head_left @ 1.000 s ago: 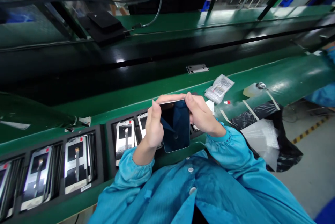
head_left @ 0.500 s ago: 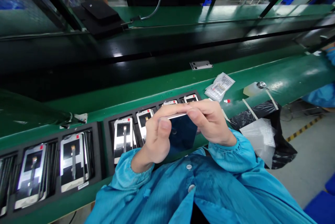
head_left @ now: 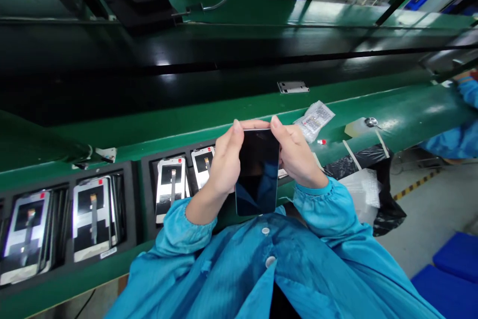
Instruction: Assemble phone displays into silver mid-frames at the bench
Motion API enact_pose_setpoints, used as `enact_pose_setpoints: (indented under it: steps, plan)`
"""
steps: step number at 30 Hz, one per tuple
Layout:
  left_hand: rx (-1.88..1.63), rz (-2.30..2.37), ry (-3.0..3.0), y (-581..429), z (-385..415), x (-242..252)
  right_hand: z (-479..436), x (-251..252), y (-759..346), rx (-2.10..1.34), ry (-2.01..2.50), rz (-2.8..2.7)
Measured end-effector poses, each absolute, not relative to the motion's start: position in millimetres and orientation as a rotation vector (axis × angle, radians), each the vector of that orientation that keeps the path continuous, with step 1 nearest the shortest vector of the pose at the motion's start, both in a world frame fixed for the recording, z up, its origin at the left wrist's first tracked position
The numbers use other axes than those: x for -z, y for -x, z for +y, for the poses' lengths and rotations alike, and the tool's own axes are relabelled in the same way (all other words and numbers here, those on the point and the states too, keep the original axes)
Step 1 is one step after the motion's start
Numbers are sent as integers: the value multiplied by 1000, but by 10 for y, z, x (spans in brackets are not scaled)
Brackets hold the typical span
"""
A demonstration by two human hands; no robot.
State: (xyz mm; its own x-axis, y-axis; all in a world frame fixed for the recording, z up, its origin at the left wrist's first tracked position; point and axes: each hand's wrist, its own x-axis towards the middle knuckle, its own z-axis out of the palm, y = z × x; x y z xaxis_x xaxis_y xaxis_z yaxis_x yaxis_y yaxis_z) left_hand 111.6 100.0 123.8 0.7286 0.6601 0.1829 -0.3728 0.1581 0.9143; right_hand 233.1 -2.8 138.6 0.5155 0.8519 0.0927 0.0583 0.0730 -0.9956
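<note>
I hold a dark glossy phone screen panel (head_left: 257, 172) upright in front of my chest, its glass face toward me. My left hand (head_left: 226, 162) grips its left edge, fingers curled over the top corner. My right hand (head_left: 297, 155) grips its right edge in the same way. Both sleeves are blue. Just behind the panel, black trays (head_left: 140, 199) on the green bench (head_left: 224, 115) hold several upright screen panels (head_left: 170, 192) with flex cables showing.
A black conveyor belt (head_left: 186, 85) runs behind the bench, with a small metal part (head_left: 293, 87) lying on it. A clear packet (head_left: 313, 119) and a black bag with plastic film (head_left: 368, 184) sit to the right. Another person's blue sleeve (head_left: 457, 137) is at far right.
The panel was tipped nearly flat half a second ago; it is now raised upright again with its face toward me. My view has shifted slightly rightward and down.
</note>
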Motion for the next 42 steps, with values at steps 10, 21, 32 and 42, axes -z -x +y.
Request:
enact_pose_setpoints:
  steps: [10,21,32,42]
  plan:
    - [-995,564,-568,-910,1455,-1535,-283,-1291,-2117,-1151,1387,-1199]
    - [-986,485,-440,-827,1305,-1718,-102,-1153,-1864,-1036,1139,-1049]
    - [-1158,398,-545,-780,1322,-1607,77,-1131,-1722,-957,1139,-1245]
    - [-1303,439,-567,-804,1205,-1664,104,-1140,-1705,-1285,1145,-1180]
